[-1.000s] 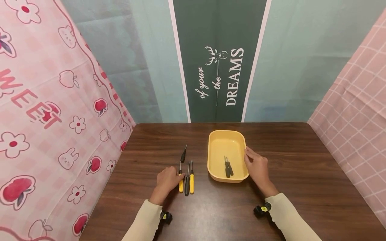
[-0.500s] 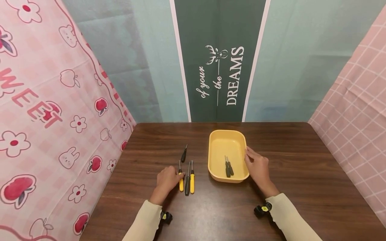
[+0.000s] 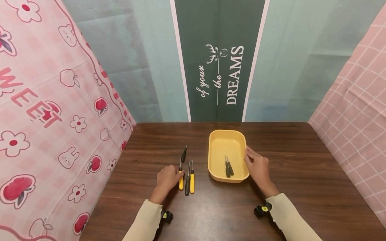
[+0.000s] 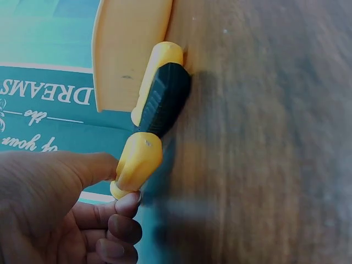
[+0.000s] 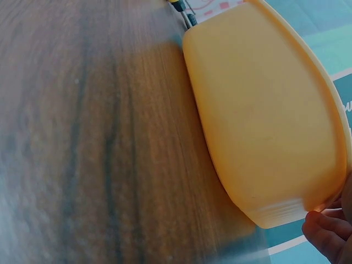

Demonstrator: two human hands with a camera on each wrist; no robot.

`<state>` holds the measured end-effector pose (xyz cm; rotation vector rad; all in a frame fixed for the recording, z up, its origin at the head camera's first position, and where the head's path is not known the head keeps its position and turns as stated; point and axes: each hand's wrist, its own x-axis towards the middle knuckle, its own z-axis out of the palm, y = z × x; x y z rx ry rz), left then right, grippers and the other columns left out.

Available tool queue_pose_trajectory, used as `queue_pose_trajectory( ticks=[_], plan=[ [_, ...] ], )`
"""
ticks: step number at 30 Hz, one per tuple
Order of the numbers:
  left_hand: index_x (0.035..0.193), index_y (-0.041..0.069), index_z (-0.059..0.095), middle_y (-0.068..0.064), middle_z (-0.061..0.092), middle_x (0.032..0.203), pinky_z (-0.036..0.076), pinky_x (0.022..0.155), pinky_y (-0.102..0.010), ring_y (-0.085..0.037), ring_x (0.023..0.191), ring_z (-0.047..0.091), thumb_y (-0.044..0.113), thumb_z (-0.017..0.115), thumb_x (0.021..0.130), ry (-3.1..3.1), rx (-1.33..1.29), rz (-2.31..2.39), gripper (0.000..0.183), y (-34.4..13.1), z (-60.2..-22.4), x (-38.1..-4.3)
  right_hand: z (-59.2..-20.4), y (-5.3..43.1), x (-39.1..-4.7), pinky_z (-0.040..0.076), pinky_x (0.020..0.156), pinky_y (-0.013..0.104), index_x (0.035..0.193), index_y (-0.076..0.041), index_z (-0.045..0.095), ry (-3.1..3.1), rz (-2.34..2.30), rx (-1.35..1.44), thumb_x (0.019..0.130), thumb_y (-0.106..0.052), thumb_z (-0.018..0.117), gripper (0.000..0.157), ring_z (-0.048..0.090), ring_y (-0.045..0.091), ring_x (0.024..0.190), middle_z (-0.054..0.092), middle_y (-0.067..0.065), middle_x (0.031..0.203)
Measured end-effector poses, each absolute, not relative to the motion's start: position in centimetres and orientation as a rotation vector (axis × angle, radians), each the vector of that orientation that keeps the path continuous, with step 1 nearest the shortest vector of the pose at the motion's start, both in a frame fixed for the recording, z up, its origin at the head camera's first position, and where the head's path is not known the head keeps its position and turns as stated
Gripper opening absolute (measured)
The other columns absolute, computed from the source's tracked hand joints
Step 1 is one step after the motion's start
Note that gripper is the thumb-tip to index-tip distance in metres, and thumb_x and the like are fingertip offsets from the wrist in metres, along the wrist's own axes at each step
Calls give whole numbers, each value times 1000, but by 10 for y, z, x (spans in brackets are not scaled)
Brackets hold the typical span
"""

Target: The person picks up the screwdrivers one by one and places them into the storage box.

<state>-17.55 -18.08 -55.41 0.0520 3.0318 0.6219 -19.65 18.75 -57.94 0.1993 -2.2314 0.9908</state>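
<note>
My left hand [image 3: 169, 178] pinches a yellow-handled screwdriver [image 4: 142, 159] between thumb and fingers, at the left end of a row of screwdrivers. Just to its right lie a black-handled screwdriver [image 3: 187, 184] and a second yellow-handled screwdriver [image 3: 192, 183], shafts pointing away from me. A short black screwdriver [image 3: 183, 155] rests on the table beyond them. With thumb and fingers, my right hand [image 3: 258, 166] holds the right rim of a yellow tray [image 3: 211, 147]. Inside the tray are two small black screwdrivers [image 3: 228, 169], side by side near its front.
Everything stands on a dark wood-grain table [image 3: 286, 147]. A green cloth with lettering [image 3: 235, 77] hangs behind its far edge. Pink patterned cloth [image 3: 75, 134] borders the left side, and pink checked cloth [image 3: 356, 110] the right.
The yellow-handled screwdriver in my left hand has shifted slightly away from me, and the hand with it. My right hand and the tray stay put.
</note>
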Motion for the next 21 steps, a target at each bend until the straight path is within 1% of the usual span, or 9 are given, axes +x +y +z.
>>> queue_pose_trajectory(
  ticks=[6,14,15,16,21],
  plan=[
    [51,18,47,10,34,48,25,43,-27,-10,45,35,39,69,95,3019,62,640,53,-179,-552,-177,-579,187,-197,54,74,43,108,9,74,-2231,986,194,83,8,74,25,70,38,102,71,21,116],
    [51,18,47,9,35,48,25,43,-27,-10,45,35,37,69,95,3011,71,678,52,-174,-549,-176,-577,188,-198,53,75,44,109,9,73,-2234,995,182,84,8,74,25,70,39,103,70,22,116],
    [51,18,47,9,35,48,25,43,-27,-10,45,35,38,69,95,3010,71,679,52,-173,-549,-176,-577,188,-197,54,75,43,109,9,73,-2236,997,182,84,7,74,26,70,39,103,70,22,116],
    [51,18,47,9,35,48,25,43,-27,-10,45,35,38,68,95,3010,70,679,53,-173,-549,-175,-577,188,-197,55,76,37,110,8,73,-2238,998,180,84,7,74,26,70,38,103,70,21,117],
    [52,18,47,9,36,48,26,44,-28,-11,46,36,39,67,96,3027,60,671,52,-169,-548,-175,-577,188,-196,56,75,37,111,8,73,-2244,992,176,84,6,74,27,70,38,103,70,21,117]
  ],
)
